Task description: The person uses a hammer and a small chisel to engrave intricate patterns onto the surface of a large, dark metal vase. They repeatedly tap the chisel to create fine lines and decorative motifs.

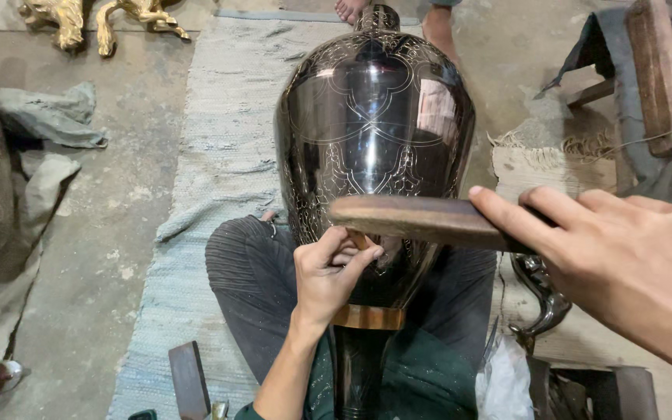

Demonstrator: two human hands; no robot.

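One dark engraved vase (375, 148) lies across my lap on the grey floor mat (219, 155), long axis running away from me. One wooden mallet (421, 220), crosswise over it, gripped by R hand (624, 257). L hand (328, 272), nearer, fingers (355, 260) pinched shut on one small chisel (359, 239) against vase wall.
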